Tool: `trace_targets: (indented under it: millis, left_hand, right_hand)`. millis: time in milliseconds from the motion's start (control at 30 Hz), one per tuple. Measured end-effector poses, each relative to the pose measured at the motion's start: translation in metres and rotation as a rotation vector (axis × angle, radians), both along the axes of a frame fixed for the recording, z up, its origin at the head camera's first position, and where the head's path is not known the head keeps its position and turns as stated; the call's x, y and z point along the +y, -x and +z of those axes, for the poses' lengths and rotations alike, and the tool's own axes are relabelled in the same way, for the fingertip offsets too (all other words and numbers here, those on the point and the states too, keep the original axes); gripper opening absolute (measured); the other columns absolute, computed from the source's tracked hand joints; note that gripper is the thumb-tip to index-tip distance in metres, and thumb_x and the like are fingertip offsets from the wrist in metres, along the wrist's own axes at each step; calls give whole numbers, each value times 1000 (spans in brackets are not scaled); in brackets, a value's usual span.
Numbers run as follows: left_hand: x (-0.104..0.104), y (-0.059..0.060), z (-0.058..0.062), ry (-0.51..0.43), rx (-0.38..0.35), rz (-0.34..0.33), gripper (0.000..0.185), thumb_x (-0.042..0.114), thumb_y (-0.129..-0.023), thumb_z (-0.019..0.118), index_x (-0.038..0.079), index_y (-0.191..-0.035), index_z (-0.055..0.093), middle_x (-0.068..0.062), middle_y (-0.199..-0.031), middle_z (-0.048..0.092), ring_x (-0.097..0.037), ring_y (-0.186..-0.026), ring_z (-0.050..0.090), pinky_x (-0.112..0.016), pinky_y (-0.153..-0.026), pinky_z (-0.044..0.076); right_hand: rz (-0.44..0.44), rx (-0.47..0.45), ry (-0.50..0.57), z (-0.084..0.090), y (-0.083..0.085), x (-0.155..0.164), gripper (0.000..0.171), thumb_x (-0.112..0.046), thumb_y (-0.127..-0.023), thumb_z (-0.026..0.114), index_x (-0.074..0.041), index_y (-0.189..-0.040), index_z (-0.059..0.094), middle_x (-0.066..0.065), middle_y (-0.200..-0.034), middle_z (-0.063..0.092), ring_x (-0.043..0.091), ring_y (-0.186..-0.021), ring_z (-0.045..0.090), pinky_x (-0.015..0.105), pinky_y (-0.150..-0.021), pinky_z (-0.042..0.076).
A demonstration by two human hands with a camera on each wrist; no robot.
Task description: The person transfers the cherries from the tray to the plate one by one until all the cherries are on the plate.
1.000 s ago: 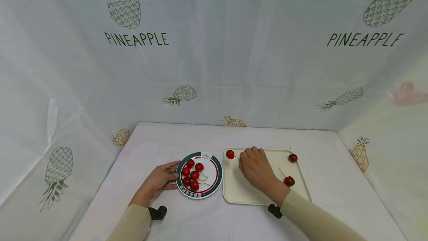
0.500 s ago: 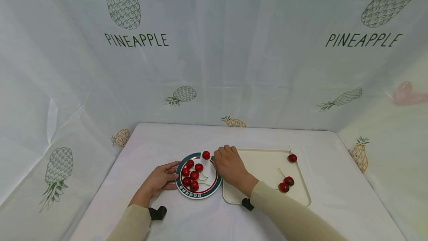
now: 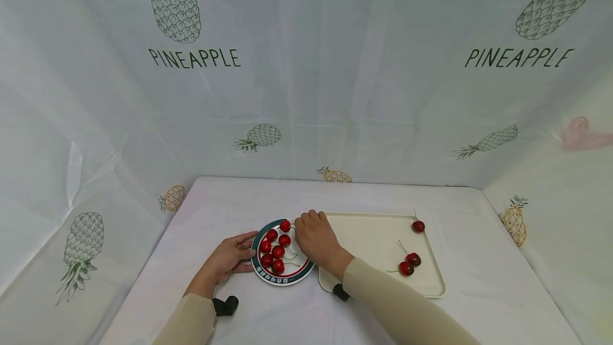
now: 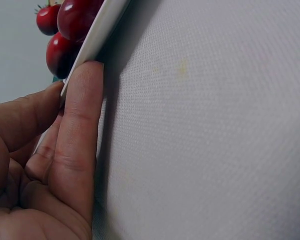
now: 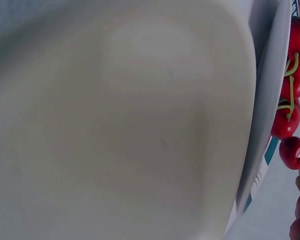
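Observation:
My left hand (image 3: 231, 254) pinches the left rim of a round plate (image 3: 304, 272) with a green border; in the left wrist view the thumb (image 4: 25, 117) lies over the edge and a finger (image 4: 80, 115) beneath it. Several red cherries (image 3: 278, 252) with stems lie on the plate's left half. Over the plate's back right side, my right hand (image 3: 313, 236) pinches the stem of another cherry (image 3: 285, 226), which hangs near the far rim. In the right wrist view this cherry (image 5: 293, 152) dangles beside the fingertips, mostly cut off by the frame edge.
Just right of the plate lies a cream rectangular tray (image 3: 373, 238). Two cherries (image 3: 406, 268) touch on its right side, and a third cherry (image 3: 418, 226) sits at its back right corner. A white cloth (image 3: 268, 313) covers the table.
My right hand has carried a cherry by its stem leftward from the tray's back left corner to over the plate. The left hand has stayed at the rim.

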State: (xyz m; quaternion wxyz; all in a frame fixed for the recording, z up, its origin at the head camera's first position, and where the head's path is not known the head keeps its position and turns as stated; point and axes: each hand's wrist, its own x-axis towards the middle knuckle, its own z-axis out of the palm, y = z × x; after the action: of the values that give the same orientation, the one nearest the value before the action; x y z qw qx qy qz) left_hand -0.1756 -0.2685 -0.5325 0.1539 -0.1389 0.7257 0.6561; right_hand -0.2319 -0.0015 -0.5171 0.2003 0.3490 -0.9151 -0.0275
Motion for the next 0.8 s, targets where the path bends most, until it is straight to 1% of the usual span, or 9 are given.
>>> trace_targets:
  millis: [167, 400, 600, 800]
  left_hand:
    - [1, 0, 1, -1, -2, 2, 55, -1, -101, 65, 12, -153, 56, -20, -141, 65, -23, -95, 76, -45, -78, 67]
    - [0, -2, 2, -13, -5, 4, 55, -2, -102, 63, 13, -153, 56, -19, -140, 66, -24, -96, 77, -44, -80, 67]
    - [0, -2, 1, -12, -5, 3, 55, -2, -101, 64, 12, -154, 56, -19, -140, 65, -24, -96, 77, -44, -80, 67]
    - [-1, -1, 1, -17, 0, -11, 55, -1, -102, 64, 12, -155, 54, -21, -143, 63, -24, -98, 76, -44, -80, 67]
  right_hand:
    - [-16, 5, -45, -3, -1, -2, 19, -29, -102, 65, -10, -102, 63, 2, -86, 59, 20, -86, 50, 31, -76, 43]
    - [-40, -37, -123, -8, -2, -5, 22, -31, -104, 63, -9, -108, 65, 3, -90, 61, 21, -89, 51, 33, -79, 47]
    - [-59, -57, -164, -7, -6, -5, 20, -28, -104, 64, -9, -112, 65, 3, -92, 61, 21, -90, 52, 33, -80, 46]
    - [-74, -73, -194, -7, -7, -6, 22, -29, -104, 64, -9, -114, 66, 4, -95, 63, 21, -90, 51, 33, -79, 45]
